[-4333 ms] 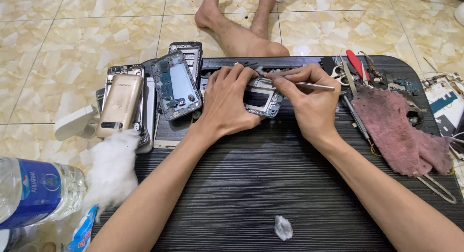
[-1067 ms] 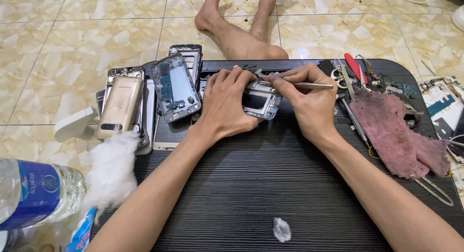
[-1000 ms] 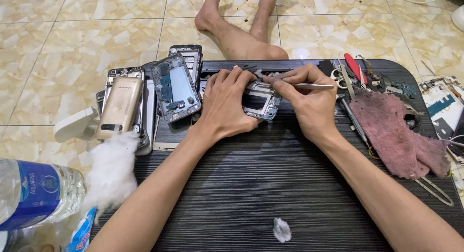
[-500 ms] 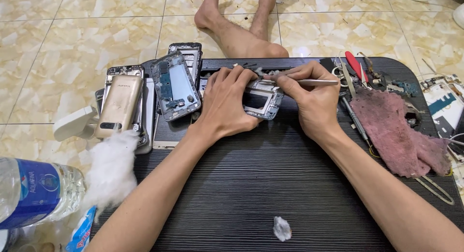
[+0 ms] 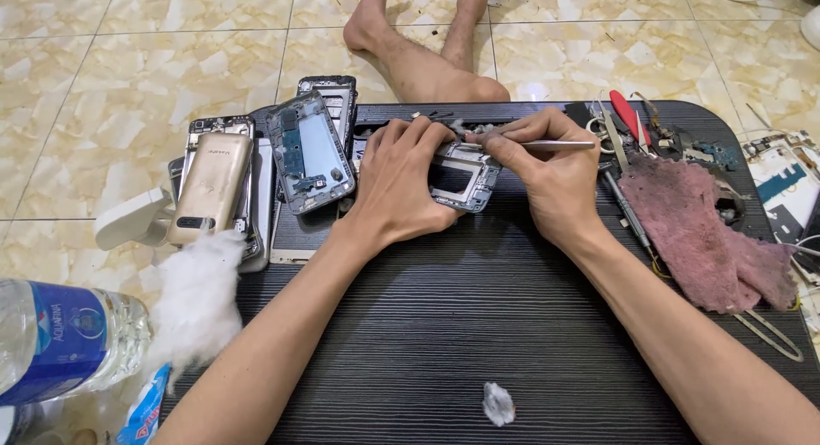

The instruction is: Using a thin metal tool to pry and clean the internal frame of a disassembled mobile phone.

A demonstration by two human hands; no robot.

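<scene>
Since before, unmoved black ribbed tabletop [image 5: 444, 325] on beige marble-tile floor [image 5: 128, 61].

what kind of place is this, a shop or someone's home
Likely a home floor set up for phone repair: a low black table on beige tiles, opened phone frames piled at its corner, and the right hand working tweezers on one.
</scene>
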